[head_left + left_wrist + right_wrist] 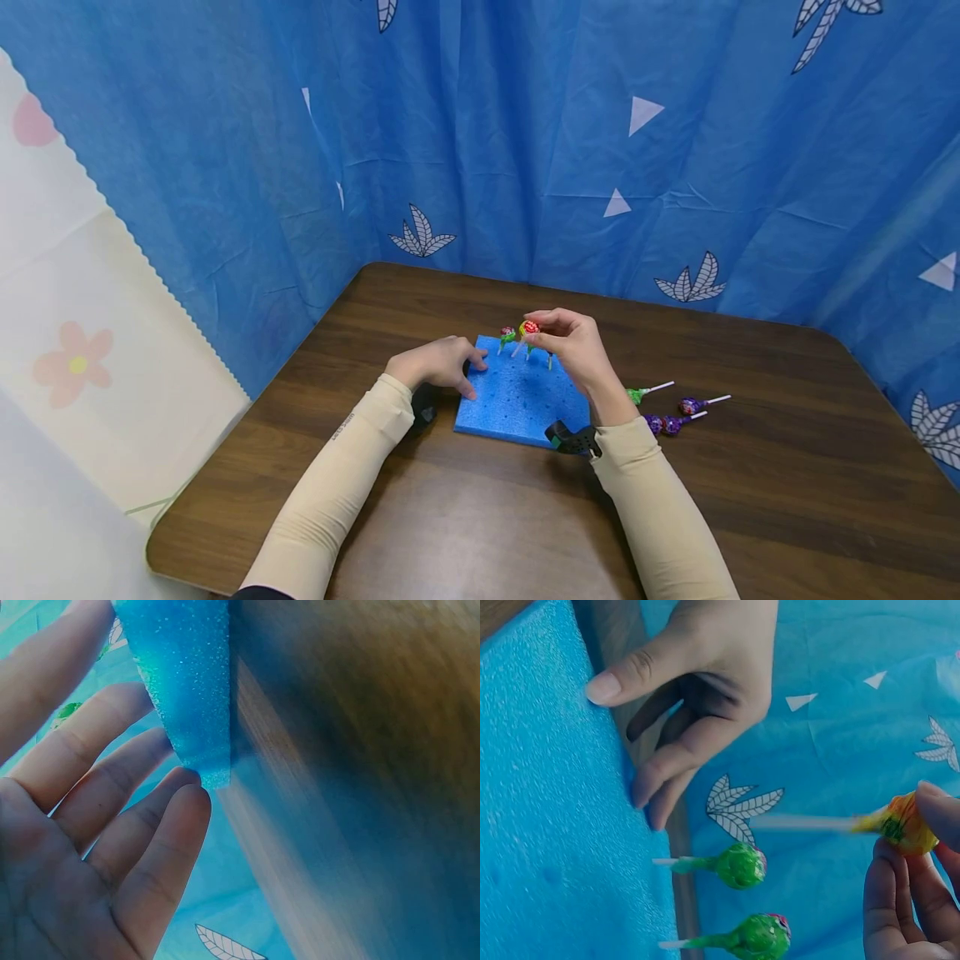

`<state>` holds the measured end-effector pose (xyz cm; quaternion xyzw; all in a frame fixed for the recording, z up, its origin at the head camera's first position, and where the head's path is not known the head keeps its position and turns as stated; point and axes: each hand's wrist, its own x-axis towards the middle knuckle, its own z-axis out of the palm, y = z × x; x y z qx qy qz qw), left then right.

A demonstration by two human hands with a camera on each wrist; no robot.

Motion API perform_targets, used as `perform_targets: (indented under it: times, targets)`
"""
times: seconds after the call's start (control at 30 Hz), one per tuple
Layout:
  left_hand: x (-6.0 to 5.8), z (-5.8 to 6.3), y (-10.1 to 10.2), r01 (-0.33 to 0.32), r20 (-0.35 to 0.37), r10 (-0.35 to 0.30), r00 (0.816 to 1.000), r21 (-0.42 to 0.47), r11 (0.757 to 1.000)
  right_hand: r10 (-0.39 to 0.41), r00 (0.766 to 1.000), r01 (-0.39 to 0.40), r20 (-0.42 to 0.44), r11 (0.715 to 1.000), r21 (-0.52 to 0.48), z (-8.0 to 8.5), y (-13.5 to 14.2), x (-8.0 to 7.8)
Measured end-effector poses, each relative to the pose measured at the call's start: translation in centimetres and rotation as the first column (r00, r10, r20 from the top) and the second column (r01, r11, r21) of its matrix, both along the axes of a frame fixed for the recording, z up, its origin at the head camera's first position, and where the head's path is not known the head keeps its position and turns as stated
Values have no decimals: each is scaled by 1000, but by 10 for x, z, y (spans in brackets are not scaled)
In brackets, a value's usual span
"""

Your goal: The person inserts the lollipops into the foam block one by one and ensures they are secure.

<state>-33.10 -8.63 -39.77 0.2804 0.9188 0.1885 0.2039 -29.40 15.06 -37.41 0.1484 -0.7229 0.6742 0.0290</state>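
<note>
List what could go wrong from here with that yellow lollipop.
The right hand pinches the yellow lollipop by its round end, with the stick slanted and clear of the blue board, so the stick might bend if pushed in.
Other lollipops stand close by and may get knocked.
The left hand is at the board's edge without a visible firm grip, so the board could slide.

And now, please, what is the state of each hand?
Left hand: open, at the edge of the blue foam board.
Right hand: closed, pinching a yellow-orange lollipop by its wrapped head.
</note>
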Motion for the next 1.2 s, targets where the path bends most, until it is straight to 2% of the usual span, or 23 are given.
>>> perform_targets:
  times: [0.27, 0.5, 1.2]
  targets:
    - [0, 2, 1, 6, 1, -6, 1000, -2, 1000, -34, 999, 34, -9, 998, 49, -9, -15, -2]
    - [1, 4, 2, 0, 1, 0, 1000, 5, 1000, -95, 995, 93, 16, 992, 81, -19, -23, -4]
    - [1, 2, 1, -17, 14, 17, 1000, 5, 1000, -66, 992, 57, 110, 995, 84, -30, -32, -5]
